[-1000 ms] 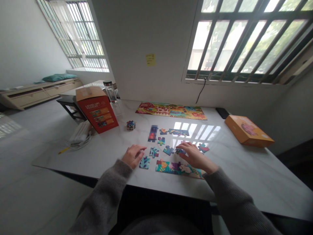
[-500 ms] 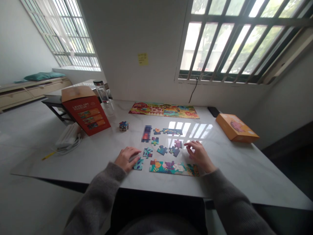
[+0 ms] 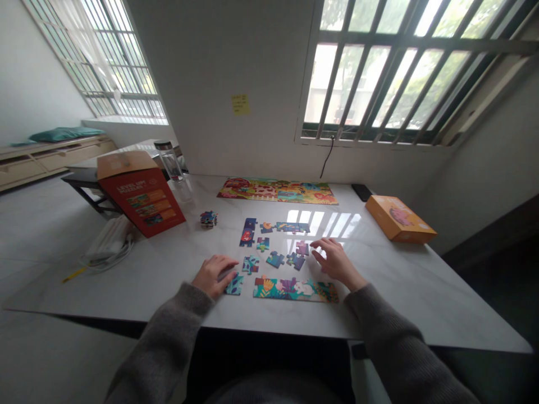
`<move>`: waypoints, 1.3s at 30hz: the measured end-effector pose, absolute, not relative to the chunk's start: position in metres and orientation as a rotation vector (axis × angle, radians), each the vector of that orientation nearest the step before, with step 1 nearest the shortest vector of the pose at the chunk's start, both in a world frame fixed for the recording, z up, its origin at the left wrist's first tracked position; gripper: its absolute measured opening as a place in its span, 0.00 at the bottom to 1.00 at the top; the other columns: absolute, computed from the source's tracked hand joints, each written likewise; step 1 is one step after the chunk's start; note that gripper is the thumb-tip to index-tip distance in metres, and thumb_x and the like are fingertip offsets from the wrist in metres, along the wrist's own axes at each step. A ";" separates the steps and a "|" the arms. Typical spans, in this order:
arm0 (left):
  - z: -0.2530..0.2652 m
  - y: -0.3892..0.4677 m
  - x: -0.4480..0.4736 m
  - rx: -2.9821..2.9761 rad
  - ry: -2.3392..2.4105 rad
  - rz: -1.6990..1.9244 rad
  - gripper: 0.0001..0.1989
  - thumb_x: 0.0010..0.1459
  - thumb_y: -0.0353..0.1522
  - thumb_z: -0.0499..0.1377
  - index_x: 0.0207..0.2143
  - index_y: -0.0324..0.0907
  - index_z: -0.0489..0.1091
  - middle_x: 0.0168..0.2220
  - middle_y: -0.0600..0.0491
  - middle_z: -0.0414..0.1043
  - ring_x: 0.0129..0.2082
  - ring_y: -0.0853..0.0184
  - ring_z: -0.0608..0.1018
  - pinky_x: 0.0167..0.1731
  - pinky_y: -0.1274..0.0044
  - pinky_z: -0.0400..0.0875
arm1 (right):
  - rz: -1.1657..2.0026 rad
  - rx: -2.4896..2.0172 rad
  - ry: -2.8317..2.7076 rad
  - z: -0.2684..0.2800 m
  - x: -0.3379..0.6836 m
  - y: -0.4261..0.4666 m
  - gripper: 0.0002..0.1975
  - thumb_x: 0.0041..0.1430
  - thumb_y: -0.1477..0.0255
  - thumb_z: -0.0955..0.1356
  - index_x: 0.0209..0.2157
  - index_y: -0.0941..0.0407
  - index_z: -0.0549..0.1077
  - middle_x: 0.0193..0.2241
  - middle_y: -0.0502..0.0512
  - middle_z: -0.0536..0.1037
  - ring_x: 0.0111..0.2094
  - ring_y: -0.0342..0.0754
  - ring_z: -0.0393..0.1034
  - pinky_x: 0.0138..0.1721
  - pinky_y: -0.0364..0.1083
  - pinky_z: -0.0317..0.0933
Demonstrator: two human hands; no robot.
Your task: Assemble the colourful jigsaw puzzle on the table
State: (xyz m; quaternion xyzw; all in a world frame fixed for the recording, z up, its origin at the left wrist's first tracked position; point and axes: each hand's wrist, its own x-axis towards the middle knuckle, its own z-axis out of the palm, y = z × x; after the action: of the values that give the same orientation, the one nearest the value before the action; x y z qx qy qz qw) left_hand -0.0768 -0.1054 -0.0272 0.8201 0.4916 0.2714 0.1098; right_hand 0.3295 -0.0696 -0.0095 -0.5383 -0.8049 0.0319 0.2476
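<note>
A joined strip of colourful puzzle pieces (image 3: 295,290) lies near the front edge of the white table (image 3: 421,292). My left hand (image 3: 214,275) rests flat beside a loose teal piece (image 3: 234,285), fingers touching it. My right hand (image 3: 334,261) hovers just right of a purple loose piece (image 3: 301,247), fingers apart and holding nothing. Several more loose pieces (image 3: 275,259) lie between my hands, and a short joined row (image 3: 290,227) sits further back.
A finished puzzle (image 3: 278,191) lies by the wall. A red box (image 3: 141,193) and a clear bottle (image 3: 168,163) stand at the left, a small stack of pieces (image 3: 208,219) near them. An orange box (image 3: 398,219) sits at the right, white cables (image 3: 107,244) far left.
My right hand lifted off the loose pieces and moved right, uncovering a purple piece. My left hand stayed by the teal piece. The view shifted slightly right.
</note>
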 end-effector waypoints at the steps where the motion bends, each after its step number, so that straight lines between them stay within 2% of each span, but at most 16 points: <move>1: -0.026 -0.106 -0.077 2.410 1.448 0.797 0.15 0.64 0.39 0.55 0.48 0.45 0.74 0.47 0.49 0.77 0.48 0.57 0.74 0.50 0.65 0.67 | 0.104 -1.433 -2.223 -0.010 0.330 -0.066 0.10 0.65 0.71 0.66 0.46 0.53 0.75 0.43 0.57 0.78 0.46 0.54 0.67 0.49 0.52 0.61; 4: -0.025 -0.106 -0.076 2.408 1.457 0.794 0.15 0.64 0.40 0.55 0.47 0.45 0.75 0.47 0.49 0.77 0.48 0.57 0.74 0.51 0.65 0.67 | 0.172 -1.379 -2.305 -0.013 0.326 -0.055 0.12 0.63 0.71 0.68 0.48 0.53 0.75 0.47 0.57 0.76 0.48 0.54 0.66 0.51 0.51 0.62; 7: -0.024 -0.107 -0.076 2.404 1.460 0.799 0.15 0.64 0.40 0.55 0.47 0.45 0.75 0.47 0.49 0.77 0.48 0.57 0.75 0.51 0.65 0.67 | 0.198 -1.420 -2.325 -0.017 0.322 -0.047 0.12 0.61 0.71 0.69 0.47 0.54 0.75 0.45 0.58 0.76 0.48 0.54 0.66 0.51 0.51 0.63; 12: -0.023 -0.108 -0.075 2.409 1.453 0.804 0.14 0.64 0.39 0.55 0.47 0.44 0.75 0.47 0.48 0.77 0.48 0.57 0.74 0.52 0.65 0.67 | 0.187 -1.425 -2.283 -0.023 0.324 -0.039 0.23 0.56 0.71 0.71 0.54 0.53 0.71 0.47 0.58 0.72 0.50 0.54 0.67 0.52 0.52 0.64; 15: -0.017 -0.106 -0.073 2.372 1.408 0.829 0.14 0.64 0.38 0.55 0.47 0.44 0.75 0.47 0.48 0.77 0.48 0.58 0.75 0.52 0.65 0.68 | 0.203 -1.409 -2.310 -0.024 0.327 -0.037 0.25 0.56 0.72 0.71 0.56 0.54 0.69 0.48 0.59 0.72 0.49 0.54 0.68 0.52 0.52 0.64; 22: 0.012 -0.081 -0.028 2.425 1.129 0.878 0.15 0.64 0.38 0.54 0.48 0.44 0.75 0.47 0.47 0.75 0.50 0.58 0.75 0.55 0.66 0.69 | 0.217 -1.426 -2.341 -0.018 0.341 -0.026 0.21 0.55 0.74 0.71 0.52 0.55 0.71 0.46 0.58 0.75 0.49 0.53 0.69 0.51 0.51 0.62; 27: 0.010 -0.031 0.037 2.527 0.872 0.785 0.15 0.65 0.34 0.53 0.49 0.42 0.75 0.50 0.45 0.74 0.53 0.58 0.75 0.58 0.66 0.69 | 0.223 -1.395 -2.315 -0.017 0.350 -0.018 0.16 0.56 0.74 0.70 0.48 0.56 0.73 0.45 0.58 0.74 0.46 0.52 0.70 0.49 0.50 0.63; 30: 0.004 0.003 0.072 2.620 0.873 0.657 0.16 0.64 0.30 0.53 0.51 0.38 0.74 0.55 0.41 0.72 0.57 0.56 0.73 0.61 0.65 0.66 | 0.237 -1.352 -2.297 -0.017 0.352 -0.015 0.14 0.57 0.76 0.69 0.47 0.56 0.74 0.45 0.58 0.74 0.46 0.51 0.70 0.50 0.50 0.64; 34: -0.005 0.033 0.105 2.687 0.984 0.529 0.19 0.62 0.27 0.54 0.54 0.36 0.72 0.59 0.41 0.70 0.60 0.55 0.70 0.63 0.64 0.63 | 0.292 -1.262 -2.261 -0.017 0.352 -0.014 0.15 0.56 0.78 0.68 0.46 0.56 0.75 0.45 0.58 0.75 0.47 0.51 0.70 0.51 0.49 0.64; 39: -0.015 0.046 0.124 2.745 1.012 0.542 0.21 0.63 0.27 0.52 0.57 0.37 0.70 0.62 0.43 0.68 0.61 0.58 0.69 0.64 0.66 0.62 | 0.381 -1.271 -2.176 -0.017 0.357 -0.016 0.15 0.59 0.74 0.67 0.48 0.55 0.74 0.44 0.56 0.76 0.45 0.50 0.72 0.50 0.49 0.66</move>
State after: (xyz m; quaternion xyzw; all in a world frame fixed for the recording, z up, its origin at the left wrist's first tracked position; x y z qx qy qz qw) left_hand 0.1236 0.0460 -0.0153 0.9193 0.3391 0.1816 0.0831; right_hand 0.3574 -0.0156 -0.0169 -0.4768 -0.8166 0.1429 0.2923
